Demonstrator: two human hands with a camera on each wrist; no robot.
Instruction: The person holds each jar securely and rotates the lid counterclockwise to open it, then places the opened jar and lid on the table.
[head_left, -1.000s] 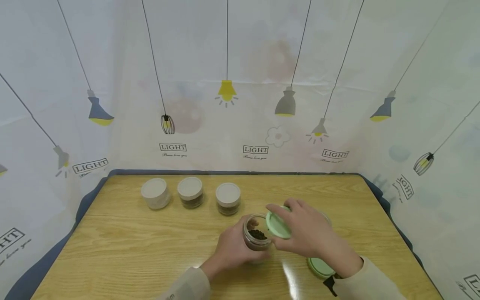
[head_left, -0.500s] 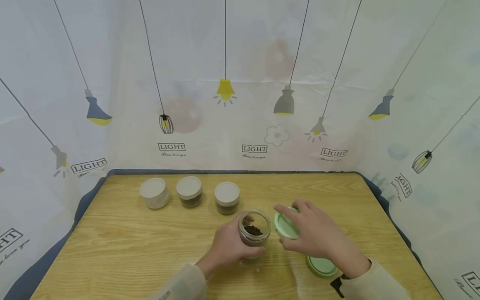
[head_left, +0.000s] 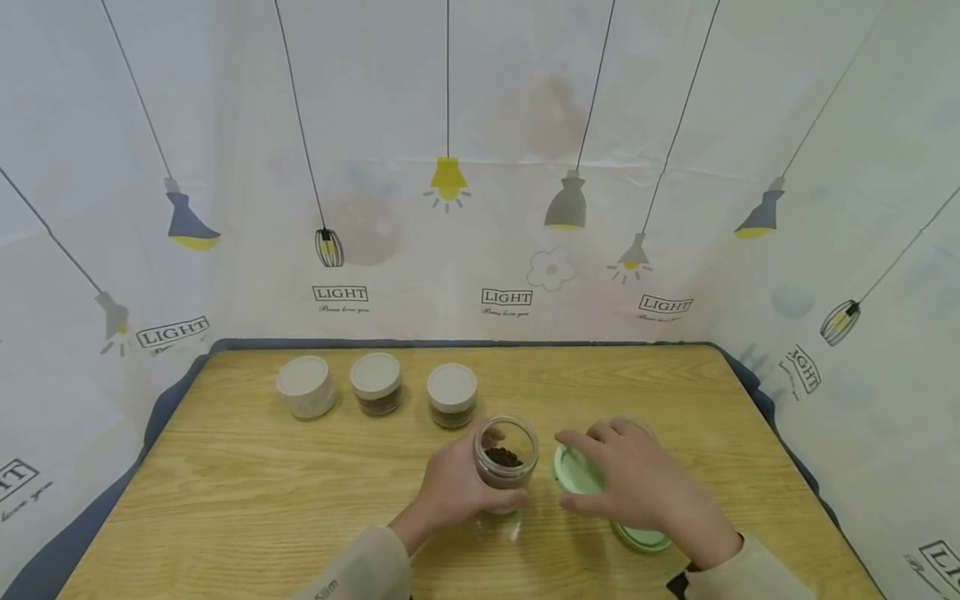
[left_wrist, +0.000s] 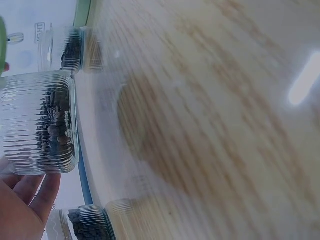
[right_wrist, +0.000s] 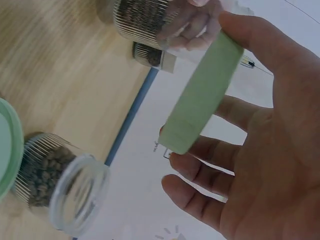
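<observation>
My left hand (head_left: 453, 485) grips a ribbed glass jar (head_left: 504, 477), its mouth uncovered. Dark bean-like pieces (left_wrist: 55, 125) fill its lower part in the left wrist view, where the jar's base hangs over the tabletop. To its right, my right hand (head_left: 641, 479) pinches a round light green lid (head_left: 576, 472) by its edge; the right wrist view shows this lid (right_wrist: 202, 97) side-on between thumb and fingers. Beyond that hand stands another open glass jar (right_wrist: 80, 192) with brown beans, mostly hidden in the head view. A second green lid (head_left: 643, 539) lies on the table below my right hand.
Three small jars with white lids stand in a row at the back left: a whitish one (head_left: 307, 388), a middle one (head_left: 377, 384) and a right one (head_left: 452, 397). The wooden table (head_left: 247, 483) ends at a lamp-printed cloth wall (head_left: 420, 275).
My right hand has carried the green lid to the right, away from the jar's mouth. The jar in my left hand has shifted slightly left.
</observation>
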